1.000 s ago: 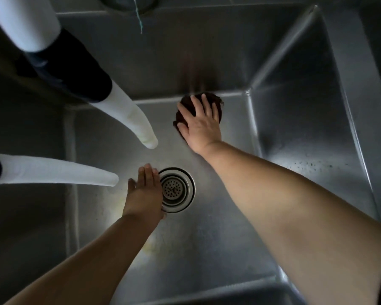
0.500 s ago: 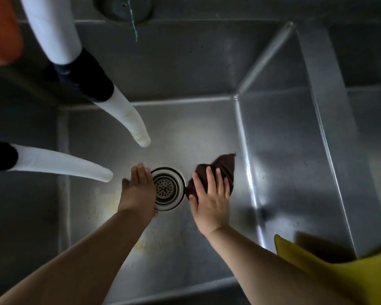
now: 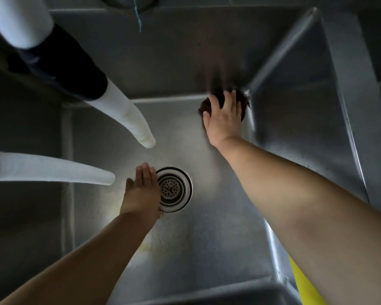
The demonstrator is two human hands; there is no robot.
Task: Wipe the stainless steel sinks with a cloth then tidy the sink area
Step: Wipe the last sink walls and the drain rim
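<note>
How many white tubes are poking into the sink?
2. One tube slants down from the top left, its tip above and left of the drain. The other tube comes in from the left edge, ending beside the left hand.

left arm: bare, enters lower left of frame, runs up to centre
left hand [image 3: 142, 190]: centre frame, flat, fingers straight and together, pointing to top of frame
right arm: bare, enters from right edge, stretches to upper centre
right hand [image 3: 223, 118]: upper centre-right, palm down, fingers spread, pressing flat
wrists: both about straight
</note>
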